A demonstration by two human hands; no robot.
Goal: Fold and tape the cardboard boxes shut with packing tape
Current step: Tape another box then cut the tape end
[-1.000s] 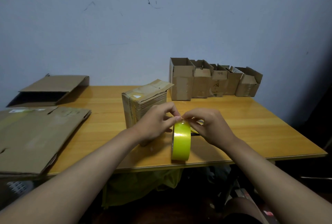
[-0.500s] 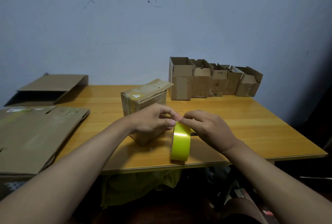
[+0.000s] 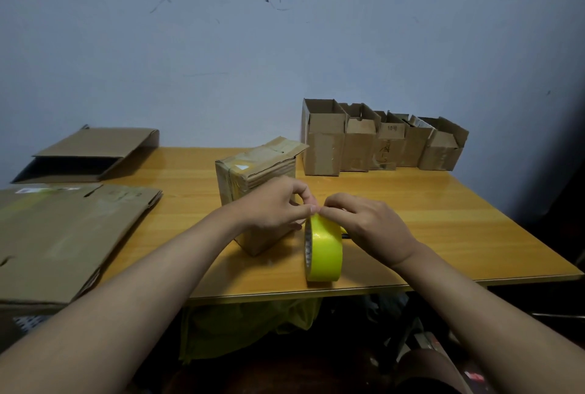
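The yellow tape roll (image 3: 323, 249) stands on edge near the table's (image 3: 443, 222) six-o'clock rim, likely so its loose end can be picked free. Just at its ten o'clock sits the half-closed box (image 3: 253, 178). The left hand (image 3: 272, 205) and right hand (image 3: 364, 224) both pinch at the roll's top, fingertips curled and nearly touching.

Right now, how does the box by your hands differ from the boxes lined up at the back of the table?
The box by the hands has its top folded down, with one flap edge sticking up; the row of boxes stands with tops open. The near box stands alone, turned at an angle; the row boxes stand side by side along the wall. Shiny tape shows on the near box. All are small brown cardboard on the same table.
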